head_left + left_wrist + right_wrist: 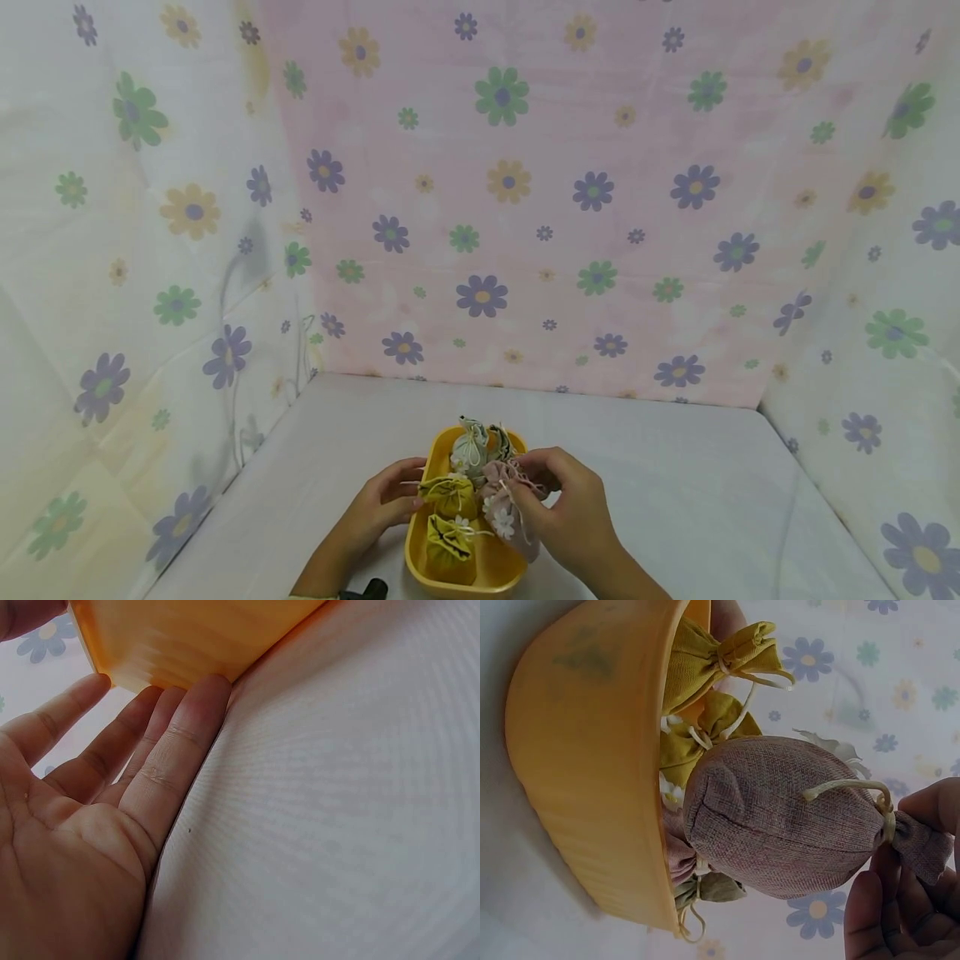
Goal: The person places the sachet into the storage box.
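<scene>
My right hand (573, 508) pinches the gathered neck of a mauve drawstring pouch (780, 817). That pouch hangs tilted at the right rim of a yellow plastic basket (412, 554), and a white flower shows on it in the head view. My left hand (382, 504) is at the basket's left side; in the left wrist view its fingertips touch the basket wall (180, 645), fingers nearly straight. Inside the basket are two mustard-yellow pouches (450, 546), a pale grey-green pouch (471, 446) and a darker green one (500, 442). Another pink pouch (679, 847) is partly hidden behind the held one.
The basket stands on a white-covered table (675, 500) near its front edge. Flower-printed cloth (555, 250) encloses the back and both sides. A small black object (375, 589) lies by my left wrist.
</scene>
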{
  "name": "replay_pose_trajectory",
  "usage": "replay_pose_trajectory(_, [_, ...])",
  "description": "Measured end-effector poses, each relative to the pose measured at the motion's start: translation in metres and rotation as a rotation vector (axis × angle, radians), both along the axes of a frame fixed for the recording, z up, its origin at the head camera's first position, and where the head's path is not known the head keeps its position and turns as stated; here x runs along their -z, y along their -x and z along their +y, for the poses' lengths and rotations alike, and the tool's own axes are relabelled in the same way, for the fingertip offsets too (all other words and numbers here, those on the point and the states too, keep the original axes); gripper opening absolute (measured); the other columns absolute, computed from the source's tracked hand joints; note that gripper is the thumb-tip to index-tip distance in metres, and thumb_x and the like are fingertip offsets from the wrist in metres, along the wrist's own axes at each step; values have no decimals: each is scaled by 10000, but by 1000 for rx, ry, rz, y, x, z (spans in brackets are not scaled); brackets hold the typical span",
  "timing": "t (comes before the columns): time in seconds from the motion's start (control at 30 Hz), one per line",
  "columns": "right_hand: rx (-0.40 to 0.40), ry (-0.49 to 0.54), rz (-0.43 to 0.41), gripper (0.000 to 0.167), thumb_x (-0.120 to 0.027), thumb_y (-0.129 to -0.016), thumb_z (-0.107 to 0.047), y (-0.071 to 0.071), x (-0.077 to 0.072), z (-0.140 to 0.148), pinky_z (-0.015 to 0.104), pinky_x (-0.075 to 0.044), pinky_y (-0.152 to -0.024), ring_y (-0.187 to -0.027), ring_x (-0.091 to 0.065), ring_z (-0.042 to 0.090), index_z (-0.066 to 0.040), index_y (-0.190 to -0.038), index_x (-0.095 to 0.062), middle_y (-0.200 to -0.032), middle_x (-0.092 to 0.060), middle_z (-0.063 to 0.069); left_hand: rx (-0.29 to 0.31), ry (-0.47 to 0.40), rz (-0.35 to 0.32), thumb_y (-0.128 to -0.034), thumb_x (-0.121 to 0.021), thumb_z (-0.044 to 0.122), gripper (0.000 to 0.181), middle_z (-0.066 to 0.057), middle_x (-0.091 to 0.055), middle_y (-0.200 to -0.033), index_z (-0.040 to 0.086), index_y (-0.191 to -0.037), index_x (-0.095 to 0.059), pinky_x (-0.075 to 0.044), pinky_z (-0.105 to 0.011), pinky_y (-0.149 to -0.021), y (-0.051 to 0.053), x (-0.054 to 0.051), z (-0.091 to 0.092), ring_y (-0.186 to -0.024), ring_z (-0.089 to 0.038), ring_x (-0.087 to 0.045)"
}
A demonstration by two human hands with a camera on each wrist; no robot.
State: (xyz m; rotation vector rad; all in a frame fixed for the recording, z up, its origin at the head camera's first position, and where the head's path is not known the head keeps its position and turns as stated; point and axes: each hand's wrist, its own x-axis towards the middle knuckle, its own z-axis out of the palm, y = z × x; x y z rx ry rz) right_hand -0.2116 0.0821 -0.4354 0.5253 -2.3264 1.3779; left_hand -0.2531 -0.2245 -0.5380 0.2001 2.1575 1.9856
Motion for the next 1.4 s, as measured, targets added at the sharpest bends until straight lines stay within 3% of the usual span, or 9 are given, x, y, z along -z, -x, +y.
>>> replay_pose_trajectory(0.53, [-100, 10, -61, 234, -839, -881, -201, -2, 9, -13, 232, -593, -647, -740, -648, 44, -286, -1043, -694, -921, -667, -164, 19, -21, 8, -963, -709, 260, 650, -227, -522, -1501, 114, -1540, -448, -617, -430, -922, 0, 1, -1, -1281, -309, -620])
replay_pose_trajectory(0.87, [-144, -28, -53, 219, -821, -890, -158, -4, 17, -14, 222, -584, -644, -756, -633, 22, -211, -1066, -701, -922, -650, -139, 17, -15, 6, -964, -706, 254, 633, -217, -532, -1493, 126, -1533, -461, -619, -425, -916, 0, 1, -2, -1276, -304, -624])
replay_pose_trajectory(1.17, [-126, -17, -3, 239, -815, -876, -94, -3, 19, -12, 241, -597, -648, -748, -630, 11, -211, -1057, -711, -900, -643, -154, 16, -4, 16, -962, -707, 247, 637, -231, -528, -1493, 107, -1532, -459, -618, -427, -915, 0, 1, -1, -1279, -319, -619])
replay_pose_trajectory(1.4, [-100, -5, -31, 189, -795, -880, -67, -3, 14, -10, 223, -590, -657, -746, -636, 31, -147, -1036, -725, -885, -642, -173, 5, 3, 17, -959, -718, 259, 640, -221, -538, -1485, 113, -1529, -465, -621, -427, -908, 2, 3, -2, -1275, -316, -622])
